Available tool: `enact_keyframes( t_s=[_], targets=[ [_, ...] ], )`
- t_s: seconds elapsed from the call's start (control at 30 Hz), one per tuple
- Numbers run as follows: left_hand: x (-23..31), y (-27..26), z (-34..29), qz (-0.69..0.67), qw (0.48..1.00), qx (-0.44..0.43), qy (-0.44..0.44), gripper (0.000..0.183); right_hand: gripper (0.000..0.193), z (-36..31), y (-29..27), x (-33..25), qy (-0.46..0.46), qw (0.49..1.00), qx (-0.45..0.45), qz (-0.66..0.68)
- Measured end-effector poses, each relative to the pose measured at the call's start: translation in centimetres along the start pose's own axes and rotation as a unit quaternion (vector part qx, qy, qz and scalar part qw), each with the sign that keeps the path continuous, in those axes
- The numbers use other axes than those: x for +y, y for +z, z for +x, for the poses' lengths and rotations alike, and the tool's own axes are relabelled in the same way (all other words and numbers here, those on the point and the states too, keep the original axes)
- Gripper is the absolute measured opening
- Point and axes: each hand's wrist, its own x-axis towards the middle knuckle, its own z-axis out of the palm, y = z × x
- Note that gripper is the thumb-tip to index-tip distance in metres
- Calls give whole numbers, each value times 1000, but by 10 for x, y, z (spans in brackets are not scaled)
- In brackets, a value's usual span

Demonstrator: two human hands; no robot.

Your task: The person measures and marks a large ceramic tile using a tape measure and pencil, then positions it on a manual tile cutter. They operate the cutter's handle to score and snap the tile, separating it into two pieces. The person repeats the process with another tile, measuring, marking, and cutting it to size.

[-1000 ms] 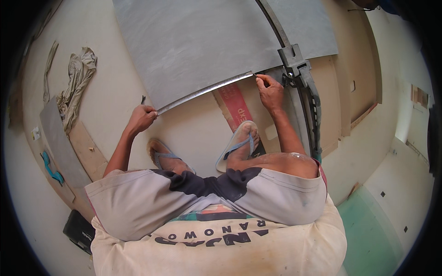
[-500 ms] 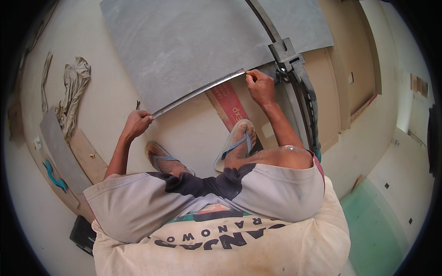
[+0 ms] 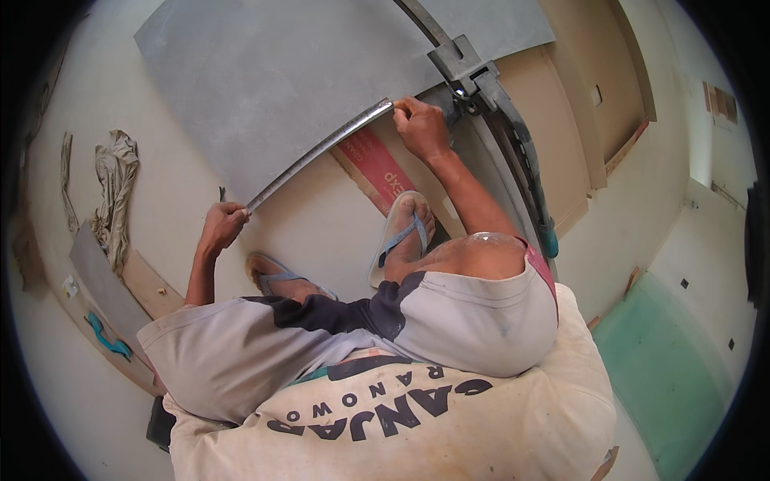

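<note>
A narrow, shiny steel ruler (image 3: 317, 152) lies along the near edge of a large grey tile (image 3: 265, 88). My left hand (image 3: 221, 227) is closed on its left end, near the tile's corner. At the other end my right hand (image 3: 423, 128) is closed in a pinch, fingertips against the ruler's tip; whether they also hold something small is hidden. Just right of that hand stands a tile cutter, its dark carriage (image 3: 461, 68) on a long rail (image 3: 421, 20) across the tile.
A red-and-brown cardboard strip (image 3: 369, 164) lies under the tile edge, near my sandalled feet (image 3: 409, 228). At left are a crumpled cloth (image 3: 116, 180), a grey tile offcut (image 3: 100, 260) and a teal-handled tool (image 3: 107, 335). Brown boards (image 3: 533, 104) and greenish glass (image 3: 658, 361) lie right.
The view has shifted, so the tile, cutter and hands appear further left. Both hands remain at the ruler's ends; the ruler stays along the tile edge.
</note>
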Motion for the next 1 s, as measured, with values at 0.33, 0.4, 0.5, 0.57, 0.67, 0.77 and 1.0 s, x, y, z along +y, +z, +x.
enact_keyframes(
  t_s=[0.33, 0.4, 0.5, 0.57, 0.67, 0.77, 1.0],
  targets=[
    [-3, -2, -2, 39, 999, 19, 20, 28, 13, -4, -3, 2, -10, 1000, 10, 3],
    [-6, 2, 2, 41, 999, 21, 27, 27, 13, -7, -6, 2, 16, 1000, 8, -4],
    [-5, -1, 1, 36, 999, 4, -2, 26, 13, -6, -5, -4, 24, 1000, -8, -8],
    [1, 0, 2, 27, 999, -10, -14, 25, 13, -5, -4, -1, 13, 1000, -2, -13],
    [2, -2, -2, 19, 1000, -14, -9, 25, 13, -7, -4, 0, 1, 1000, -3, -12],
    [-3, -6, 0, 16, 1000, -11, -1, 26, 12, -5, -2, 2, -8, 1000, 1, -4],
    [4, -3, -3, 19, 1000, 2, 0, 26, 10, -4, 0, -1, -10, 1000, 11, -5]
  ],
)
